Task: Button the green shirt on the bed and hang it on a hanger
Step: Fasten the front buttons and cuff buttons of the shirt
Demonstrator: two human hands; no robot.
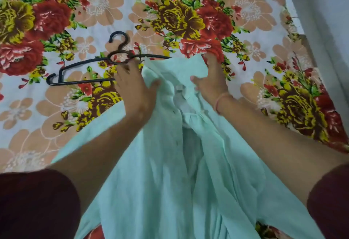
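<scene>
Green shirt [151, 182] partly over black hanger [81, 81]

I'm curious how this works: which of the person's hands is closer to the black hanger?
Left. The left hand overlaps the hanger's middle, thumb against the green shirt. The right hand holds the shirt's top edge, past the hanger's far end.

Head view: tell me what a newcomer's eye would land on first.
The pale green shirt fills the middle, spread from the near edge up the bed. Around it blazes the floral bedsheet of red and yellow blooms. At the shirt's collar the right hand pinches the fabric, while the left hand meets a black hanger lying to its left.
</scene>
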